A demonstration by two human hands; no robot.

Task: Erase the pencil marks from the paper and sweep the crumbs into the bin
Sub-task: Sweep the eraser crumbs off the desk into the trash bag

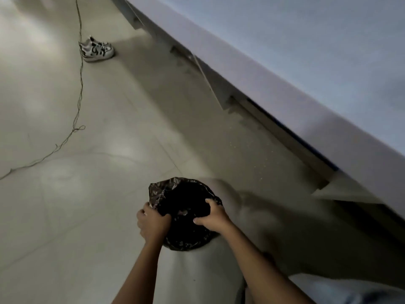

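Down at floor level: the bin [166,185], lined with a crinkled black bag, has its mouth facing up towards the camera. The opening is round, so there is no long axis to call, and the inside is too dark to read. It is low in the middle of the view, with the long pale tabletop [306,51] edge running diagonally above and to its right. The floor [65,205] lies wide open to the left. A thin cable [80,95] trails across it, and a pair of patterned shoes [97,49] sits far off, well apart from the bin. Left hand [153,222] grips the near-left rim with curled fingers. Right hand [213,216] clamps the right rim, fingers hooked over the bag's edge.
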